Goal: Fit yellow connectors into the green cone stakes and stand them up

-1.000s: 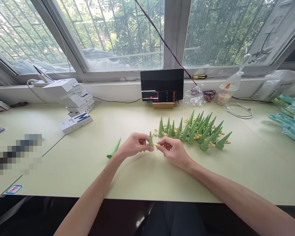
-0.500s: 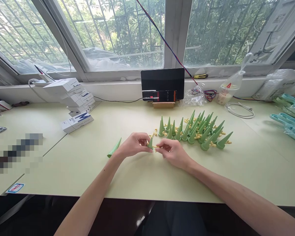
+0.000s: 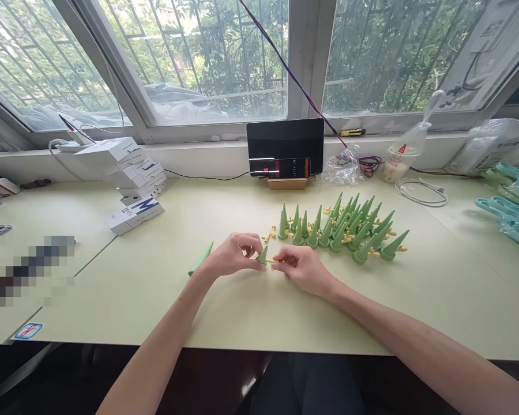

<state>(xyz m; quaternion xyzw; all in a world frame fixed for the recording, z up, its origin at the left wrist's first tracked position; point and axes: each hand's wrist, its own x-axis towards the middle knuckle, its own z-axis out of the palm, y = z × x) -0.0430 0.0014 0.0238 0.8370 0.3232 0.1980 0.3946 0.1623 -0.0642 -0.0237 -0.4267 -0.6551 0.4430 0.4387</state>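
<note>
My left hand [image 3: 237, 255] pinches a small green cone [image 3: 263, 256] between thumb and fingers, its tip pointing up and slightly right. Facing it, my right hand [image 3: 300, 266] grips a small yellow plastic piece [image 3: 273, 261], whose thin end reaches the cone's side. Whether that end sits inside the cone, I cannot make out. Past my right hand stands a group of green cones [image 3: 337, 236], many with yellow pieces at their sides. A few loose yellow pieces [image 3: 269, 234] lie just behind my hands. Another green cone [image 3: 201, 258] lies on its side, left of my left wrist.
White boxes [image 3: 134, 213] are stacked at the back left. A dark tablet [image 3: 285, 138] with a phone [image 3: 292, 168] before it leans by the window. Farther right are a bagged cup [image 3: 400, 161], a coiled white cable [image 3: 421, 193] and teal plastic items [image 3: 506, 213].
The green cone in my left hand has tilted and shifted slightly left. Its upper part now leans to the right, while my right hand keeps the yellow piece at its side.
</note>
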